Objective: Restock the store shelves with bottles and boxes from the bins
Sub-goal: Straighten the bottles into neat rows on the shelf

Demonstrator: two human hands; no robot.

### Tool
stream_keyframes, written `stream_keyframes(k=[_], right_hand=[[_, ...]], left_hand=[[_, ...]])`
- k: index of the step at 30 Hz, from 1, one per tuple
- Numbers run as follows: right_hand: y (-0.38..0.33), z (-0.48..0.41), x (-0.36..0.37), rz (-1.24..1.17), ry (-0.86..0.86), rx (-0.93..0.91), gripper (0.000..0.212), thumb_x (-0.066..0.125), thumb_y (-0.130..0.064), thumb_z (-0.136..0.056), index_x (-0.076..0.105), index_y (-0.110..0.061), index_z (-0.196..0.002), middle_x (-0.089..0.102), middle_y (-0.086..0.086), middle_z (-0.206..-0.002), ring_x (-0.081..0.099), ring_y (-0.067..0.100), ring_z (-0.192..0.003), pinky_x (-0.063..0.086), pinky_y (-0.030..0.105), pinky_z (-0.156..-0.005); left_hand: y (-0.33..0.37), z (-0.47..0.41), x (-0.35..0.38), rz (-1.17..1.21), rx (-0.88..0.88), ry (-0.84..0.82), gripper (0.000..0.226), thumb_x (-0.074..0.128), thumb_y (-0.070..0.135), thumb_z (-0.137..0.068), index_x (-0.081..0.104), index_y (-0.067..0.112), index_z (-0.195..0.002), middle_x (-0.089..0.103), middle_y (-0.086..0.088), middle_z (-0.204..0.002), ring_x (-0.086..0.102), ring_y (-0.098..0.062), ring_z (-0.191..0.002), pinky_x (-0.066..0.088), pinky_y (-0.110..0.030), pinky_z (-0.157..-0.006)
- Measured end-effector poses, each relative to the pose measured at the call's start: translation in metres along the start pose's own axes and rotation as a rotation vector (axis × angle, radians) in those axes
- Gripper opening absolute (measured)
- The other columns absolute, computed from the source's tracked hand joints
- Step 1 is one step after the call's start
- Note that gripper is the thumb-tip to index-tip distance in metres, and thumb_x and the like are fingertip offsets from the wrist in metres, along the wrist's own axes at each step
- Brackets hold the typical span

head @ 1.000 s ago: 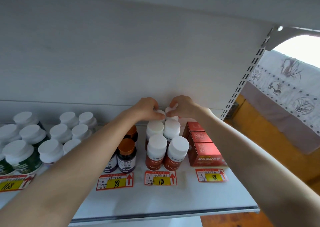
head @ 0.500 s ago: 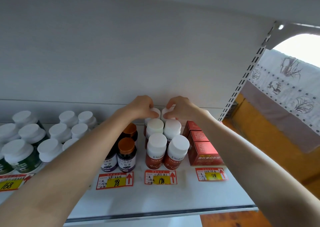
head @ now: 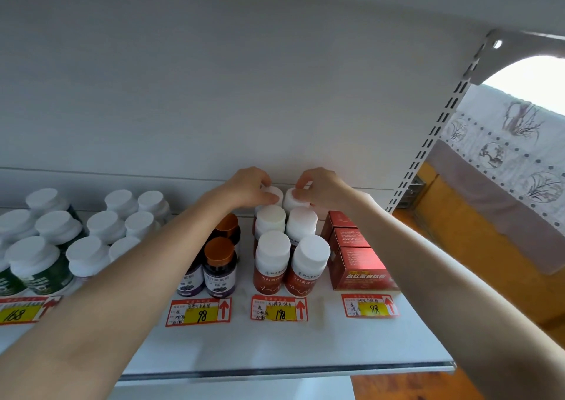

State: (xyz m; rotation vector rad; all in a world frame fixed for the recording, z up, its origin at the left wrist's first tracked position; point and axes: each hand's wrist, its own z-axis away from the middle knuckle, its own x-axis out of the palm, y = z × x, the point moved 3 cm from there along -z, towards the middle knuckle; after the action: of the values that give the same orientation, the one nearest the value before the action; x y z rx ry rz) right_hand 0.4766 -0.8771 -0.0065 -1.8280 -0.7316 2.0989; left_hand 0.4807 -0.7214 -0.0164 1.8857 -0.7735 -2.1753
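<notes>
Left hand (head: 249,185) gripped the far-left red bottle (head: 273,194); right hand (head: 321,187) gripped the far-right red bottle (head: 294,203), both on the shelf (head: 275,347).

2 white-capped bottles (head: 273,193) stand upright, seemingly rearmost.

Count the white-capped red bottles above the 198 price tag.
6. Front-left bottle, front-right bottle, middle-left bottle, middle-right bottle, back-left bottle held by the left hand, back-right bottle held by the right hand. More could hide behind the hands.
</notes>
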Motion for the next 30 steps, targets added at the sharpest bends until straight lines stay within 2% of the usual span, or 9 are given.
stream_keyframes(k=[5, 8, 10, 14, 15, 18, 22, 26, 30], right_hand=[[0.003, 0.0, -0.001, 0.067, 0.01, -0.052, 0.025, 0.059, -0.023, -0.087, 0.063, -0.011, -0.109, 0.061, 0.008, -0.112, 0.056, 0.023, -0.103, 0.037, 0.022, -0.075], [0.001, 0.01, -0.006, 0.085, 0.02, -0.126, 0.023, 0.06, -0.021, -0.087, 0.064, -0.008, -0.105, 0.064, 0.009, -0.11, 0.058, 0.025, -0.104, 0.042, 0.027, -0.083], [0.001, 0.022, -0.013, 0.089, 0.049, -0.18, 0.02, 0.059, -0.019, -0.087, 0.066, -0.005, -0.1, 0.067, 0.01, -0.106, 0.059, 0.026, -0.1, 0.045, 0.031, -0.087], [0.002, 0.062, -0.023, 0.026, 0.039, -0.277, 0.012, 0.061, -0.017, -0.086, 0.071, -0.01, -0.088, 0.07, -0.001, -0.093, 0.057, 0.006, -0.081, 0.039, 0.004, -0.07], [0.002, 0.074, -0.024, 0.032, 0.032, -0.288, 0.011, 0.062, -0.019, -0.085, 0.072, -0.014, -0.086, 0.069, -0.007, -0.089, 0.056, 0.001, -0.078, 0.038, 0.003, -0.069], [0.001, 0.107, -0.025, 0.058, 0.036, -0.311, 0.011, 0.063, -0.022, -0.085, 0.072, -0.016, -0.088, 0.065, -0.017, -0.08, 0.056, -0.003, -0.074, 0.042, 0.009, -0.071], [0.004, 0.142, -0.028, 0.06, 0.092, -0.266, 0.016, 0.063, -0.023, -0.085, 0.072, -0.012, -0.093, 0.072, -0.001, -0.094, 0.064, 0.015, -0.086, 0.05, 0.026, -0.083], [0.019, 0.165, -0.033, -0.003, 0.165, -0.16, 0.017, 0.066, -0.018, -0.084, 0.072, -0.013, -0.099, 0.069, -0.004, -0.1, 0.063, 0.012, -0.092, 0.048, 0.02, -0.088], [0.047, 0.181, -0.038, -0.033, 0.163, -0.061, 0.017, 0.067, -0.02, -0.084, 0.07, -0.014, -0.1, 0.069, 0.0, -0.104, 0.063, 0.012, -0.095, 0.048, 0.022, -0.088]], left_hand=[[0.003, 0.003, 0.0, -0.047, -0.018, 0.029, 0.045, 0.055, 0.033, -0.091, 0.051, 0.007, -0.128, 0.053, -0.011, -0.129, 0.049, -0.024, -0.116, 0.033, -0.022, -0.083], [0.011, 0.007, -0.006, -0.049, 0.005, 0.107, 0.037, 0.05, 0.027, -0.093, 0.057, 0.002, -0.12, 0.058, -0.014, -0.122, 0.052, -0.023, -0.105, 0.035, -0.024, -0.081], [0.017, 0.011, -0.01, -0.048, 0.036, 0.168, 0.034, 0.048, 0.024, -0.095, 0.058, 0.002, -0.118, 0.059, -0.013, -0.122, 0.052, -0.025, -0.109, 0.036, -0.025, -0.084], [0.03, 0.019, -0.02, -0.016, 0.105, 0.258, 0.03, 0.046, 0.019, -0.095, 0.061, 0.005, -0.117, 0.059, -0.01, -0.124, 0.052, -0.024, -0.115, 0.034, -0.022, -0.089], [0.033, 0.021, -0.022, -0.008, 0.12, 0.281, 0.03, 0.046, 0.018, -0.094, 0.062, 0.004, -0.116, 0.06, -0.011, -0.123, 0.052, -0.024, -0.115, 0.034, -0.022, -0.089], [0.046, 0.028, -0.027, 0.029, 0.162, 0.329, 0.03, 0.049, 0.019, -0.094, 0.061, 0.002, -0.116, 0.06, -0.012, -0.124, 0.052, -0.024, -0.117, 0.034, -0.023, -0.093], [0.068, 0.048, -0.025, 0.073, 0.28, 0.371, 0.029, 0.051, 0.016, -0.093, 0.062, -0.001, -0.113, 0.063, -0.012, -0.119, 0.056, -0.024, -0.113, 0.035, -0.022, -0.091], [0.09, 0.071, -0.01, 0.122, 0.379, 0.37, 0.029, 0.054, 0.018, -0.092, 0.062, 0.002, -0.115, 0.064, -0.01, -0.117, 0.057, -0.02, -0.11, 0.03, -0.009, -0.081], [0.107, 0.09, 0.012, 0.143, 0.409, 0.353, 0.032, 0.054, 0.023, -0.092, 0.061, 0.007, -0.119, 0.063, -0.007, -0.119, 0.057, -0.017, -0.109, 0.029, -0.008, -0.081]])
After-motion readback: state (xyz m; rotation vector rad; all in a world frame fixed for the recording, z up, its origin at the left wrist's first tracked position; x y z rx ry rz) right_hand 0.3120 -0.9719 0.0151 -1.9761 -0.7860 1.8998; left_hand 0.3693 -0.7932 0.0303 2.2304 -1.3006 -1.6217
